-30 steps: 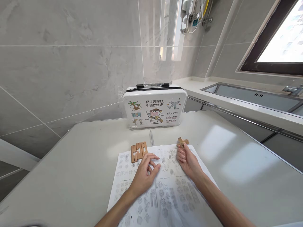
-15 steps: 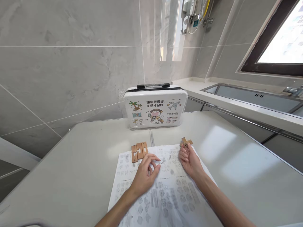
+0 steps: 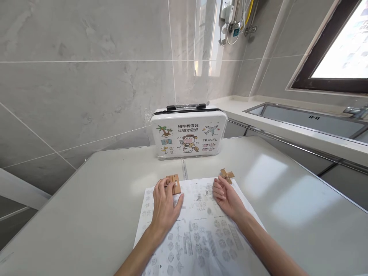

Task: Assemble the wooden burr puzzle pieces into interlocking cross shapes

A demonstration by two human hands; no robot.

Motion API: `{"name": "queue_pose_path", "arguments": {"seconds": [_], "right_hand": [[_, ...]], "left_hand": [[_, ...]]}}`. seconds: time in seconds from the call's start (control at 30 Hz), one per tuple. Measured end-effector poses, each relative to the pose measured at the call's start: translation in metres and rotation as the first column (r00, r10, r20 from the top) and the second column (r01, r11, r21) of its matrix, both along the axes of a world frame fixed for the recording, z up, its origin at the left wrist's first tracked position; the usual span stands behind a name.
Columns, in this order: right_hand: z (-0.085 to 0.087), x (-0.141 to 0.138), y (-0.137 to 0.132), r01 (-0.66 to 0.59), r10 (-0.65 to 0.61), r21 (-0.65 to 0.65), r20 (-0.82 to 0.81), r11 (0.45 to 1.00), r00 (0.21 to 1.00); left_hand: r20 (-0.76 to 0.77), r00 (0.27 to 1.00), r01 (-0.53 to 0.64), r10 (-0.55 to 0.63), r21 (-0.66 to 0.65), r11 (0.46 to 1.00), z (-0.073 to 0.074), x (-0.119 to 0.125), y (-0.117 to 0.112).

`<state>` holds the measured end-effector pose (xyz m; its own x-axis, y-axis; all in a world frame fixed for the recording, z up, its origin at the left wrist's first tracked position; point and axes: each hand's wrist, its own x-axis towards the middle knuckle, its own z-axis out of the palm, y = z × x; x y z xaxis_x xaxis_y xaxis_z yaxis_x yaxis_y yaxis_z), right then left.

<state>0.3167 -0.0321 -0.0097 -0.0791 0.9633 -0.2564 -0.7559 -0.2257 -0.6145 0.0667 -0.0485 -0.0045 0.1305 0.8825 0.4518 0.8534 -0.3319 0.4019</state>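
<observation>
The half-open left hand (image 3: pixel 165 209) is covering wooden pieces (image 3: pixel 177 189) at lower centre that a dragged finger could skew; the curled right hand (image 3: pixel 228 199), hold unclear, is adjoining a wooden cross (image 3: pixel 227 175).

Wall (image 3: pixel 86 99): gray marbled tile with pale joints, rising behind the table's far edge; bright vertical reflections shine on it.
Table (image 3: pixel 71 214): pale, glossy top, a thin seam showing near the middle of its far edge.
Counter (image 3: pixel 227 103): white, beyond the table's right edge, over dark gray cabinet fronts (image 3: pixel 350 182).
Sink (image 3: pixel 293 114): metal, set into the counter, tap (image 3: pixel 356 111) at its right.
Window (image 3: pixel 342 53): bright pane, dark brown frame.
Pipes (image 3: pixel 253 21): high above the table's far right corner, beside a yellow hose (image 3: pixel 249 13).
Light: soft-edged glare patches (image 3: pixel 267 168) near the right edge.
</observation>
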Motion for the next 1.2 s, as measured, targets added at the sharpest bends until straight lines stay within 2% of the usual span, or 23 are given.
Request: {"name": "queue_pose_path", "arguments": {"seconds": [0.17, 0.37, 0.63, 0.83, 1.2], "right_hand": [[0.009, -0.009, -0.006, -0.074, 0.077, -0.044, 0.089, 0.996, 0.993], [0.015, -0.015, -0.012, -0.139, 0.133, 0.004, 0.271, 0.99, 0.953], [0.017, -0.018, -0.014, -0.18, 0.165, 0.007, 0.363, 0.984, 0.917], [0.016, -0.018, -0.014, -0.202, 0.178, 0.021, 0.39, 0.979, 0.903], [0.02, -0.021, -0.017, -0.23, 0.196, 0.02, 0.451, 0.973, 0.871]], "left_hand": [[-0.039, 0.998, -0.041, 0.04, -0.021, 0.999, -0.015, -0.005, 0.003], [-0.072, 0.996, -0.068, 0.061, -0.094, 0.993, -0.024, -0.008, 0.005], [-0.132, 0.991, -0.028, 0.018, -0.073, 0.997, -0.024, -0.009, 0.006], [-0.141, 0.99, -0.011, -0.004, -0.106, 0.994, -0.025, -0.008, 0.004], [-0.13, 0.977, 0.142, -0.168, -0.187, 0.972, -0.017, -0.003, -0.003]]}}
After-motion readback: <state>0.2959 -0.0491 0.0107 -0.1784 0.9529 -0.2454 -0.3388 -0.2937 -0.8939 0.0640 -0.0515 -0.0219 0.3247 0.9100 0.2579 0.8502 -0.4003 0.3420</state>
